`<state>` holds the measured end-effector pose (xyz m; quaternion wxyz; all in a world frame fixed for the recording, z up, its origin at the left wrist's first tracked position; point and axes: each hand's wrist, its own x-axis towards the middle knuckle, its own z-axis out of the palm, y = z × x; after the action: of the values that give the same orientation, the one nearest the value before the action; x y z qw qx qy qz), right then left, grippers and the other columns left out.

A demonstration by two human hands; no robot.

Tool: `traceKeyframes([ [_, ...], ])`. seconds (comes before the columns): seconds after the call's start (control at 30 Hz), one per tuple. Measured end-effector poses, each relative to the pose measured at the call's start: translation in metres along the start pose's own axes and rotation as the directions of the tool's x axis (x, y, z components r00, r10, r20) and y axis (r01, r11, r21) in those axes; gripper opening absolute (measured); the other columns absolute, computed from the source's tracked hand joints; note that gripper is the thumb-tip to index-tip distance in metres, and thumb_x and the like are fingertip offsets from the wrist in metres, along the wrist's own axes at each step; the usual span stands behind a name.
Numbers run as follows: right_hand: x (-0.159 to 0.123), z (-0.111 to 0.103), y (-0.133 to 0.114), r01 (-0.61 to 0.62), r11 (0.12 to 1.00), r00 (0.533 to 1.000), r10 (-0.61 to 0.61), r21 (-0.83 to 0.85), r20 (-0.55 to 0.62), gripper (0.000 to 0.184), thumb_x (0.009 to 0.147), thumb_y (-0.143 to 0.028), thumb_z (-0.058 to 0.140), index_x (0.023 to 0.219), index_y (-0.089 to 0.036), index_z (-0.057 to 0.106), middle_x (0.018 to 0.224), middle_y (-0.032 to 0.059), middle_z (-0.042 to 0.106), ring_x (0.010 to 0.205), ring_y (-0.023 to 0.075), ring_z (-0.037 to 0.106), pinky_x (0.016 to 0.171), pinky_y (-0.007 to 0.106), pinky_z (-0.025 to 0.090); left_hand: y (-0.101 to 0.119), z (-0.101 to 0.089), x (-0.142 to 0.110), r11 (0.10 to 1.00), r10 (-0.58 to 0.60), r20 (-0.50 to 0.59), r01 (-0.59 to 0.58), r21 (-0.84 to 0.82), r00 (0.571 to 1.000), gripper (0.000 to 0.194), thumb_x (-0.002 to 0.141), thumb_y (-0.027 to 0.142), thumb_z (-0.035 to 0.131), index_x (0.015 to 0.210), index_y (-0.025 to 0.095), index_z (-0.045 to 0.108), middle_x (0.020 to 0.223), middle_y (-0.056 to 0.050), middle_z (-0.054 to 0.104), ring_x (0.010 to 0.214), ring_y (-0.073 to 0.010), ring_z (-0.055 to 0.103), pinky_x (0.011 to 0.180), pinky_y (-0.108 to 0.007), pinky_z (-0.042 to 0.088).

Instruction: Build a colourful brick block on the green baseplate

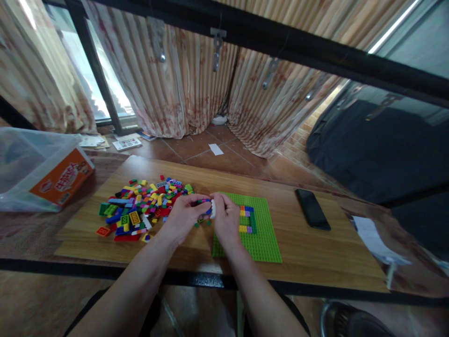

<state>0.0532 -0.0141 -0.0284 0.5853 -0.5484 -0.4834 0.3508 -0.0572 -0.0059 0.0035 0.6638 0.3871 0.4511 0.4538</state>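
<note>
Forearms point(145, 274) converging over the counter point(301, 255), left hand point(184, 216) pinched around coloured bricks point(209, 211), right hand point(226, 217) pinching adjoining white brick point(213, 209).

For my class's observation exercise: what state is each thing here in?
Left hand: gripping small bricks.
Right hand: pinching a white brick.
Loose bricks: heaped, colours mixed.
Green board: flat, partly built on.
Phone: lying flat, top dark.
Curtains: hanging, parted at left.
Plastic tub: standing, see-through.
</note>
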Motion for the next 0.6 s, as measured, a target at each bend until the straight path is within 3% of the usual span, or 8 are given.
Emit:
traceKeyframes([
  [0.17, 0.001, 0.006, 0.006, -0.111, 0.981, 0.993, 0.115, 0.160, -0.016, 0.031, 0.084, -0.045, 0.054, 0.076, -0.019, 0.069, 0.070, 0.0003, 0.067, 0.063, 0.0135, 0.056, 0.057, 0.024, 0.041, 0.002, 0.000, -0.001, 0.998, -0.040, -0.041, 0.038, -0.049, 0.998, 0.029, 0.053, 0.030, 0.082, 0.074, 0.013, 0.070, 0.067, -0.001, 0.067, 0.061, -0.0120, 0.060, 0.063, -0.026, 0.052],
  [0.3, 0.001, 0.010, 0.006, -0.333, 0.860, 0.927, 0.373, 0.387, -0.031, 0.035, 0.078, -0.051, 0.059, 0.077, -0.018, 0.068, 0.064, -0.0006, 0.063, 0.052, 0.0114, 0.051, 0.049, 0.024, 0.038, -0.001, 0.000, 0.002, 0.994, -0.092, -0.091, 0.086, -0.067, 0.992, 0.021, 0.061, 0.027, 0.074, 0.076, 0.013, 0.069, 0.071, -0.002, 0.068, 0.068, -0.0140, 0.063, 0.067, -0.028, 0.054],
  [0.37, 0.002, 0.010, 0.006, -0.406, 0.803, 0.887, 0.461, 0.437, -0.024, 0.037, 0.077, -0.053, 0.060, 0.078, -0.017, 0.069, 0.060, -0.0018, 0.060, 0.047, 0.0099, 0.046, 0.044, 0.023, 0.034, -0.005, -0.003, 0.006, 0.997, -0.068, -0.115, 0.070, 0.013, 0.991, 0.019, 0.067, 0.027, 0.068, 0.080, 0.014, 0.069, 0.076, -0.004, 0.069, 0.071, -0.0161, 0.065, 0.068, -0.029, 0.055],
  [0.43, 0.003, 0.008, 0.004, -0.434, 0.786, 0.871, 0.491, 0.440, -0.018, 0.038, 0.076, -0.054, 0.060, 0.080, -0.017, 0.070, 0.057, -0.0030, 0.056, 0.044, 0.0086, 0.041, 0.040, 0.021, 0.028, -0.007, -0.009, 0.011, 0.977, 0.026, -0.134, 0.003, 0.213, 0.991, 0.018, 0.072, 0.027, 0.062, 0.084, 0.015, 0.069, 0.078, -0.005, 0.070, 0.072, -0.0183, 0.065, 0.069, -0.032, 0.055],
  [0.5, 0.003, 0.007, 0.003, -0.445, 0.779, 0.866, 0.499, 0.442, -0.007, 0.035, 0.076, -0.051, 0.061, 0.081, -0.017, 0.070, 0.056, -0.0035, 0.054, 0.043, 0.0077, 0.038, 0.038, 0.020, 0.024, -0.007, -0.017, 0.015, 0.860, 0.176, -0.116, -0.095, 0.501, 0.978, 0.019, 0.076, 0.024, 0.058, 0.088, 0.016, 0.070, 0.083, -0.006, 0.072, 0.077, -0.0208, 0.066, 0.076, -0.035, 0.054],
  [0.6, 0.003, 0.006, 0.003, -0.453, 0.769, 0.863, 0.506, 0.452, 0.004, 0.028, 0.074, -0.044, 0.061, 0.080, -0.018, 0.069, 0.058, -0.0032, 0.055, 0.045, 0.0071, 0.040, 0.037, 0.018, 0.024, -0.003, -0.026, 0.016, 0.540, 0.332, -0.033, -0.161, 0.826, 0.943, 0.024, 0.081, 0.020, 0.052, 0.095, 0.017, 0.071, 0.097, -0.010, 0.073, 0.093, -0.0259, 0.066, 0.091, -0.040, 0.049],
])
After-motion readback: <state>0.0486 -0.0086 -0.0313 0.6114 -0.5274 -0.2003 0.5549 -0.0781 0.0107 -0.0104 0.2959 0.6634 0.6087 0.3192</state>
